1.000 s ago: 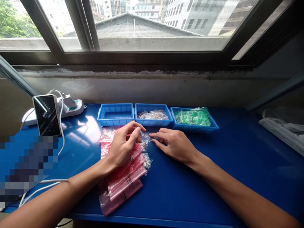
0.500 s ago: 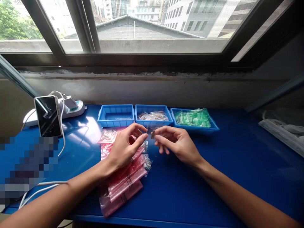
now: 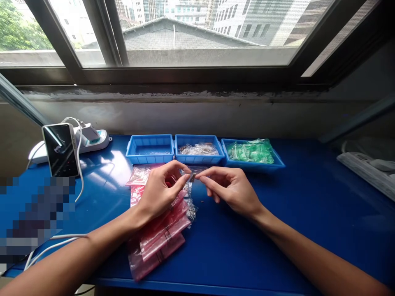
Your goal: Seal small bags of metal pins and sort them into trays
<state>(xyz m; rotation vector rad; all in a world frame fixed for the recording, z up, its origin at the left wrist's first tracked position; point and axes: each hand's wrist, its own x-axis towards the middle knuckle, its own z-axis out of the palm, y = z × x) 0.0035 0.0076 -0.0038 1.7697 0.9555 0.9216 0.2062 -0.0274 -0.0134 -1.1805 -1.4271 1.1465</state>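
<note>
**Small dark part (image 3: 193,177) pinched at the fingertips (image 3: 187,178)**

From the head camera, the left hand (image 3: 160,191) and right hand (image 3: 231,191) come in from the near corners and meet over a blue counter (image 3: 296,230). The small dark part sits between them, just short of the trays. It looks held between the left thumb and the right forefinger, though it is too small to show exactly where each touches it. The fingers of both hands are curled and closed towards it, and neither hand is spread open.

A clear plastic bag (image 3: 197,169) lies just beyond the fingertips, close to the trays. The left hand hangs over a fanned pile of pink zip bags (image 3: 160,234), with small clear packets (image 3: 191,209) along the pile's right edge.

Three blue plastic trays stand in a row along the far edge of the counter. The left tray (image 3: 149,149) has a few thin clear items on its floor, the middle tray (image 3: 198,149) holds clear packets, and the right tray (image 3: 252,155) holds green bags.

Further left, a phone (image 3: 60,150) stands upright in front of a white power strip (image 3: 98,139), with a white cable (image 3: 79,164) running past it. Another white power strip (image 3: 367,172) lies at the far right, below a window (image 3: 203,33).
</note>
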